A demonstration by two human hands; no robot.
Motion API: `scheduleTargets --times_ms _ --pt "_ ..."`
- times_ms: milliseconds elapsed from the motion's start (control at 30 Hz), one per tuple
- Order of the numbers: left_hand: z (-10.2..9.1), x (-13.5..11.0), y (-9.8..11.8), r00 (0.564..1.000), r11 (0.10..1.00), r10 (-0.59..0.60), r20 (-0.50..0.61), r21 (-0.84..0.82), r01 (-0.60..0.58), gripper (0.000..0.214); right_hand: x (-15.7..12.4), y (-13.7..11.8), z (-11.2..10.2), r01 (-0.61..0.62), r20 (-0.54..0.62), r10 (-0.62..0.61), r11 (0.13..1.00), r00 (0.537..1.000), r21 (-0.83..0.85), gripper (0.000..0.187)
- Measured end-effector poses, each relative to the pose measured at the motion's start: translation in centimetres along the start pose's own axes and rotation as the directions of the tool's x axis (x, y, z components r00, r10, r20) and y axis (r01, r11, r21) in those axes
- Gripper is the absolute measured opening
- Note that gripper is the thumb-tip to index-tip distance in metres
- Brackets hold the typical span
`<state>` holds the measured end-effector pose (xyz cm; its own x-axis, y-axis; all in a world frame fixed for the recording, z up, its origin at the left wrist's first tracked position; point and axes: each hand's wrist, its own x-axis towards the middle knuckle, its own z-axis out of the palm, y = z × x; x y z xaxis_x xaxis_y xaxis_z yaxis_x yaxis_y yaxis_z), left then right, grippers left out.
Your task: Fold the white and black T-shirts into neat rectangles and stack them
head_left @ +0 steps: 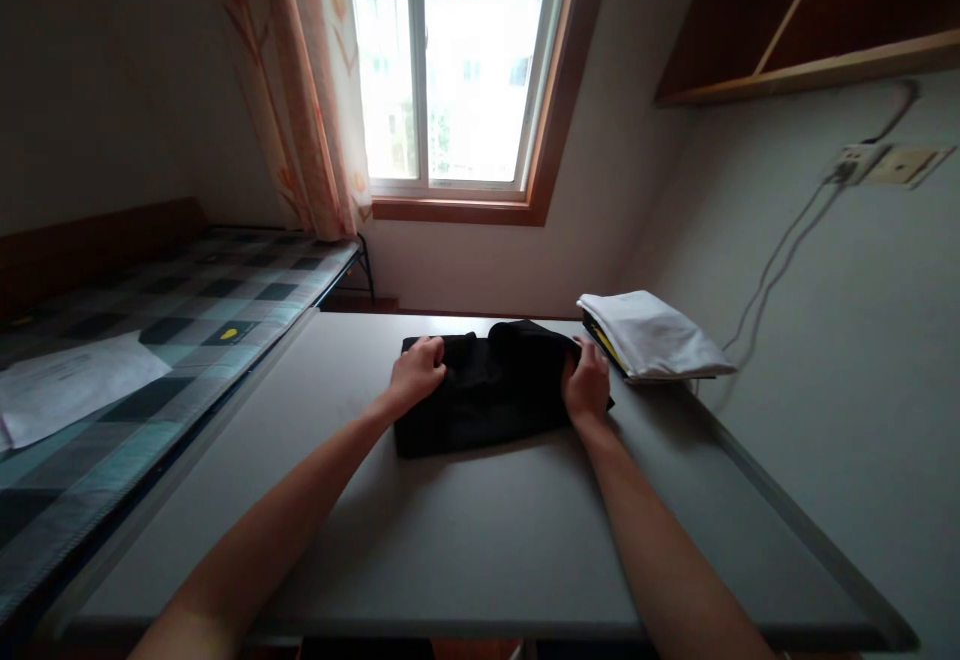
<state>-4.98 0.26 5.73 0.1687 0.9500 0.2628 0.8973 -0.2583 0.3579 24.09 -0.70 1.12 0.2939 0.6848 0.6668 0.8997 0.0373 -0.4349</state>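
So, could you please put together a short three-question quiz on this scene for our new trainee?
1. True or false: both hands rest on the black garment.
2. What lies on the table just right of the right hand?
A. a folded white cloth
B. a red mug
C. a laptop
3. Which hand is nearer the checked bed?

Key:
1. True.
2. A, the folded white cloth.
3. The left hand.

A bright window (pixel 450 60) with a patterned curtain (pixel 307 90) sits top centre; checkered bed (pixel 187 310) left, wooden shelf (pixel 810 20) upper right.
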Motion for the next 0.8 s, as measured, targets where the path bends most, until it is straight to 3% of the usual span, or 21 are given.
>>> scheduleTargets --times_ms 100,167,267,367,433,467,533,600,700,800 --pt "-3.2 1.3 -2.8 0.971 0.991 -0.126 -0.204 0.023 0.133 0.011 0.1 0.4 -1.2 0.027 -0.105 -0.041 0.991 0.994 -0.131 0.046" --pt "-5.4 2.0 -5.2 0.898 0.965 -0.249 -0.363 -0.014 0.262 0.013 -0.1 -0.3 -1.6 0.064 -0.129 -0.091 0.977 0.987 -0.204 0.046" --pt "-7.6 2.4 -7.9 0.812 0.931 -0.346 -0.470 -0.063 0.360 0.017 -0.7 -2.2 -1.5 0.240 -0.057 -0.255 0.951 0.965 -0.197 0.043" --pt "-8.1 2.6 -7.8 0.755 0.940 -0.309 -0.579 -0.066 0.334 0.027 -1.6 -4.3 -0.6 0.449 0.087 -0.442 0.889 0.893 -0.090 0.044" --pt "-7.8 2.5 -6.4 0.785 0.981 -0.179 -0.593 -0.048 0.188 0.029 -2.2 -5.2 0.1 0.537 0.228 -0.522 0.843 0.822 -0.004 0.048" --pt "-7.5 2.4 -5.4 0.829 0.997 -0.083 -0.554 -0.046 0.070 0.026 -2.5 -5.5 0.4 0.553 0.304 -0.535 0.833 0.788 0.033 0.050" --pt "-6.8 2.0 -3.3 0.919 0.977 0.146 -0.367 -0.092 -0.192 0.020 -2.8 -5.7 0.7 0.534 0.427 -0.512 0.842 0.746 0.077 0.054" --pt "-5.7 1.2 -1.4 0.936 0.917 0.337 -0.101 -0.190 -0.350 0.019 -2.9 -5.5 0.8 0.489 0.489 -0.462 0.868 0.740 0.080 0.053" --pt "-3.5 -0.1 0.5 0.852 0.872 0.463 0.245 -0.294 -0.390 0.022 -2.7 -5.1 0.5 0.455 0.525 -0.411 0.889 0.745 0.051 0.043" --pt "-1.2 -0.9 1.2 0.741 0.860 0.509 0.437 -0.297 -0.416 0.021 -2.4 -5.1 0.2 0.455 0.540 -0.388 0.890 0.747 0.010 0.036"
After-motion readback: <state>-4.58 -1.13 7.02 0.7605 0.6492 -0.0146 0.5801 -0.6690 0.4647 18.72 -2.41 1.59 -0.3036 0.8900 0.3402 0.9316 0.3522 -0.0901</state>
